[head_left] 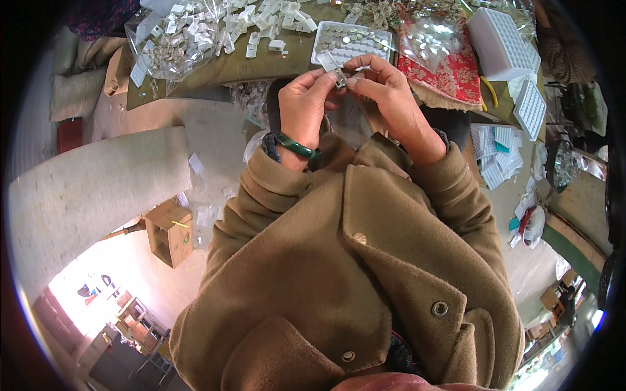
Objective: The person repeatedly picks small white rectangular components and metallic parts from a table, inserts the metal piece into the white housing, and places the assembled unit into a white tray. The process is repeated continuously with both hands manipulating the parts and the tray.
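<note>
Just in front of the table edge, my left hand (302, 104) pinches a small white plastic piece (329, 63) between thumb and fingers. The piece tilts up toward the table, and its lower end looks greyish between my fingertips. My right hand (393, 94) is closed at the piece's right side, thumb and bent forefinger near it; whatever lies between those fingertips is too small to make out. Right behind my hands sits a white tray (385, 57) with rows of small round pale discs. A dark green bangle (295, 146) circles my left wrist.
White plastic pieces (264, 23) lie heaped at the table's far left, beside a clear bag (176, 49) of them. To the right are a red patterned cloth (433, 78), yellow-handled pliers (489, 92) and a stack of white trays (499, 49). A wooden box (168, 231) stands lower left.
</note>
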The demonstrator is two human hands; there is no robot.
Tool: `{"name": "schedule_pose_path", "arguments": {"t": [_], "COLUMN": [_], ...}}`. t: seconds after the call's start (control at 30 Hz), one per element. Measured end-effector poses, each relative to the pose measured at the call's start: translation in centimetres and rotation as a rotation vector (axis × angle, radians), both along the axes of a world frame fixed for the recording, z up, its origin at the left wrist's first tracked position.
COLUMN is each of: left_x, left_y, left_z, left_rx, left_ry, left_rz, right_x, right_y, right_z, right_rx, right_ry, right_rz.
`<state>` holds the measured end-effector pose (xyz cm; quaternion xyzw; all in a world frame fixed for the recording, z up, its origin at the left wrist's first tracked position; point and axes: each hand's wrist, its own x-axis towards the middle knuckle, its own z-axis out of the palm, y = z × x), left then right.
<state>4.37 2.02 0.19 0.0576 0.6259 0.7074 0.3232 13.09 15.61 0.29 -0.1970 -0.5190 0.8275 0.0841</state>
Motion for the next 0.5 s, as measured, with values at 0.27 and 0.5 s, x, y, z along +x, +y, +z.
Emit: {"name": "schedule_pose_path", "arguments": {"t": [0.27, 0.5], "left_x": [-0.4, -1.6], "left_y": [-0.6, -1.4], "left_z": [1.2, 0.6], "left_rx": [0.204, 0.495], "left_ry": [-0.411, -0.867], "left_rz": [0.004, -0.017], "right_x": [-0.7, -0.9], "right_y": [0.1, -0.2], "right_z": [-1.4, -1.7], "right_rx": [-0.188, -0.244], "right_ry": [0.126, 0.151], "right_rz": [-0.029, -0.018]}}
